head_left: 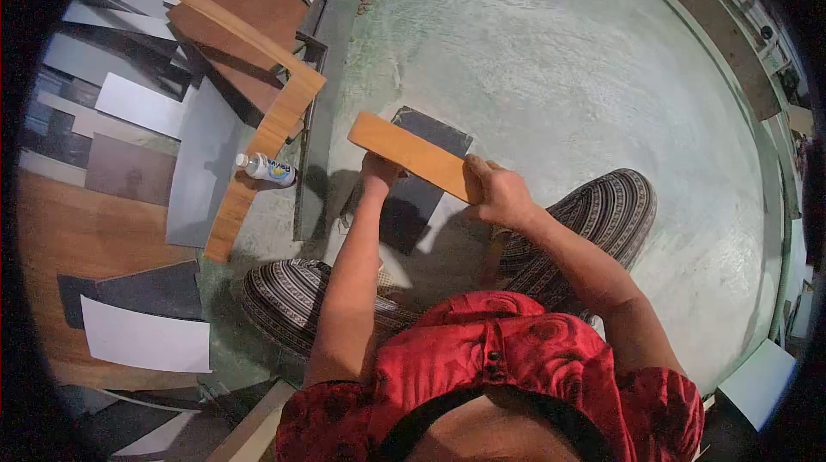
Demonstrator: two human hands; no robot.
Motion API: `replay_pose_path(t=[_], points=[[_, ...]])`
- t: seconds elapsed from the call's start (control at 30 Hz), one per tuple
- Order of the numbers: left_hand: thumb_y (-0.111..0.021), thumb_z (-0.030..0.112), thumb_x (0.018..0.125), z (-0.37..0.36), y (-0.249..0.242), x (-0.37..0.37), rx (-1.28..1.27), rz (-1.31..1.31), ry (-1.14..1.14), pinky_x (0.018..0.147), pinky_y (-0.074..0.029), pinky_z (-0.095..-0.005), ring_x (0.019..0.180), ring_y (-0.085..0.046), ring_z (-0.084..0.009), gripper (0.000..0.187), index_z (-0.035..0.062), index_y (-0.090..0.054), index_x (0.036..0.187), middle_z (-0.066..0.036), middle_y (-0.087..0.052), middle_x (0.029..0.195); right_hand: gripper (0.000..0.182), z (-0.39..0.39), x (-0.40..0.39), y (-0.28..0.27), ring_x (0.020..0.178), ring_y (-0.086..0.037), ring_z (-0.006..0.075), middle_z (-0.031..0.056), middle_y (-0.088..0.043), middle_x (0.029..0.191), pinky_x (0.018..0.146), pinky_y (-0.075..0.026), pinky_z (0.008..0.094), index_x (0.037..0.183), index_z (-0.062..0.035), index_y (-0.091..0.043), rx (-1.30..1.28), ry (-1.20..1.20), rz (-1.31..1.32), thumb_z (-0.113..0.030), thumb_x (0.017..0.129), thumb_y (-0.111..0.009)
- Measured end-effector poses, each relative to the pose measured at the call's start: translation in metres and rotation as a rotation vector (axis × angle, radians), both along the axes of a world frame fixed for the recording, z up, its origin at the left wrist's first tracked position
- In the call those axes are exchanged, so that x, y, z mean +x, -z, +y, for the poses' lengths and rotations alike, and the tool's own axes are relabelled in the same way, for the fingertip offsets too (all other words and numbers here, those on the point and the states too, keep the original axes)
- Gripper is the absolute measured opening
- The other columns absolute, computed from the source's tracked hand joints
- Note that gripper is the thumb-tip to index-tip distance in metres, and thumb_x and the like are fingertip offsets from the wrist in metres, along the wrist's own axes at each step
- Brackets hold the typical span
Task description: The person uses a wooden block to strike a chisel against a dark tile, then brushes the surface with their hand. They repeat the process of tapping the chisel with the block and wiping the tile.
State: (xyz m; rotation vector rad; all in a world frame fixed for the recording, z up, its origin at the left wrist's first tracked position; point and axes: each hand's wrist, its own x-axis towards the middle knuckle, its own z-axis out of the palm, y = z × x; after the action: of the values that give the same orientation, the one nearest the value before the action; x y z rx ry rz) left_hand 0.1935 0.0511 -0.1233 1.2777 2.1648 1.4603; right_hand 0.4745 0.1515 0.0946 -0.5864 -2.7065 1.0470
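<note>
An orange-brown wooden block [417, 152], long and with one rounded end, is held up in front of me, slanting down to the right. My left hand [379, 175] supports it from below near its left end, and the block hides most of those fingers. At the other end, my right hand [499, 192] is closed round the block, with thumb and fingers on its edge. Below the block a dark rectangular board [411, 214] lies on the floor between my legs, partly covered by the block and its shadow.
To the left, an L-shaped wooden strip [280, 118] and a labelled plastic bottle [265, 169] lie by a pile of boards and panel offcuts, including a white sheet [144, 335]. My patterned trouser legs [602, 221] flank the dark board on the pale green floor [533, 58].
</note>
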Motion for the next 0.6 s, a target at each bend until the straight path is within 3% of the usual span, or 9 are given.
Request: replay_pose_path(t=[0.07,0.2,0.27,0.3,0.37,0.43,0.5,0.57,0.6], points=[[-0.067,0.032,0.076,-0.002,0.0,0.0,-0.202,0.185,-0.054,0.084,-0.047,-0.0365,0.099,-0.059,-0.0284,0.046,-0.0008,-0.056,0.106,-0.015,-0.062,0.104,0.078,0.0,0.0,0.004,0.091,-0.055,0.041,0.0241,-0.056,0.096,0.077,-0.046,0.0442,0.124,-0.0009,-0.038,-0.007,-0.012,-0.092,-0.022,0.058,-0.074],[-0.062,0.025,0.08,-0.002,-0.026,0.012,-0.185,0.203,-0.031,0.084,-0.048,-0.0364,0.098,-0.059,-0.0276,0.038,0.0013,-0.055,0.109,-0.012,-0.062,0.105,0.074,-0.005,0.002,0.001,0.091,-0.055,0.0415,0.024,-0.056,0.095,0.076,-0.046,0.0448,0.121,-0.0029,-0.04,-0.036,0.034,0.159,-0.022,0.058,-0.074],[-0.057,0.024,0.083,-0.004,-0.048,0.018,-0.098,0.881,0.113,0.086,-0.047,-0.037,0.101,-0.057,-0.0275,0.035,0.0038,-0.055,0.112,-0.011,-0.06,0.109,0.072,-0.007,0.001,0.001,0.091,-0.055,0.0418,0.0239,-0.056,0.094,0.076,-0.046,0.045,0.119,-0.004,-0.041,-0.06,0.051,0.247,-0.022,0.058,-0.074],[-0.057,0.024,0.083,-0.002,-0.042,0.017,-0.097,0.885,0.114,0.086,-0.047,-0.037,0.101,-0.057,-0.0275,0.035,0.0038,-0.055,0.112,-0.011,-0.06,0.109,0.071,-0.006,0.0,0.0,0.091,-0.055,0.0419,0.023,-0.057,0.094,0.075,-0.046,0.0451,0.118,-0.0048,-0.042,-0.06,0.044,0.163,-0.022,0.058,-0.074],[-0.052,0.023,0.084,0.002,-0.022,0.014,-0.432,0.978,0.036,0.091,-0.044,-0.0353,0.107,-0.054,-0.0254,0.034,0.0078,-0.054,0.115,-0.009,-0.059,0.114,0.069,-0.004,0.0,0.001,0.091,-0.055,0.042,0.0222,-0.057,0.094,0.075,-0.046,0.0453,0.117,-0.0055,-0.042,-0.056,0.04,0.083,-0.021,0.057,-0.074],[-0.051,0.024,0.085,0.002,-0.035,0.019,-0.44,0.967,0.055,0.094,-0.042,-0.0344,0.109,-0.052,-0.0245,0.035,0.0091,-0.053,0.116,-0.009,-0.057,0.116,0.071,-0.002,0.0,0.006,0.09,-0.055,0.0415,0.0209,-0.058,0.091,0.074,-0.046,0.0455,0.118,-0.0053,-0.042,0.036,0.03,-0.101,-0.021,0.056,-0.074],[-0.05,0.025,0.085,0.002,-0.04,0.021,-0.446,0.946,0.064,0.096,-0.04,-0.0335,0.112,-0.051,-0.0235,0.036,0.0104,-0.052,0.118,-0.008,-0.056,0.118,0.071,-0.003,0.001,0.006,0.09,-0.056,0.041,0.0209,-0.058,0.091,0.074,-0.046,0.0455,0.118,-0.0052,-0.042,0.024,0.039,-0.048,-0.021,0.056,-0.074],[-0.053,0.028,0.085,0.0,-0.038,0.02,-0.433,0.455,0.073,0.097,-0.039,-0.0329,0.113,-0.05,-0.0216,0.039,0.0128,-0.05,0.121,-0.008,-0.056,0.119,0.071,-0.003,0.001,0.003,0.09,-0.056,0.0405,0.0209,-0.059,0.092,0.074,-0.047,0.0454,0.118,-0.005,-0.043,0.003,0.045,0.003,-0.021,0.056,-0.074],[-0.053,0.028,0.085,-0.004,-0.033,0.016,-0.436,0.453,0.074,0.097,-0.039,-0.0329,0.113,-0.05,-0.0216,0.039,0.0128,-0.05,0.121,-0.008,-0.056,0.119,0.071,-0.004,0.001,-0.004,0.091,-0.056,0.0402,0.0215,-0.059,0.094,0.074,-0.046,0.0452,0.118,-0.0049,-0.043,-0.042,0.066,-0.01,-0.021,0.056,-0.074]])
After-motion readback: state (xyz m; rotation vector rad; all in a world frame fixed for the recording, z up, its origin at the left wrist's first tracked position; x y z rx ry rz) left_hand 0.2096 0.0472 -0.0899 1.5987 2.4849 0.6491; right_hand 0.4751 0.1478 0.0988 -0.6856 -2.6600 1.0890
